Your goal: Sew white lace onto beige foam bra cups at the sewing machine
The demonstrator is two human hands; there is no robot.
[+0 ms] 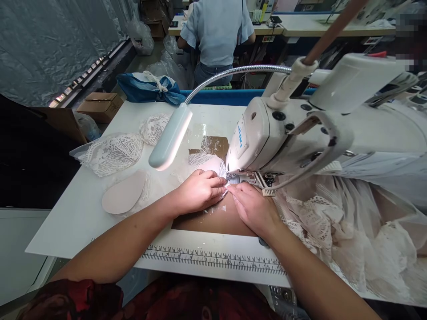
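A white lace bra cup lies beneath the head of a white sewing machine, close to the needle. With its fingers curled and pressed together, my left hand grips the near edge of this cup, left of the needle. My right hand pinches the same edge from the right, just in front of the presser foot. Both sets of fingertips nearly meet there, and they hide part of the fabric. Under my hands is a brown plate set in the white table.
Left on the table are lace cups and a smooth beige cup pad. A lamp on a bendable neck hangs over the work. Lace and sheer fabric pile up at right. A printed ruler edges the front. Another person sits ahead.
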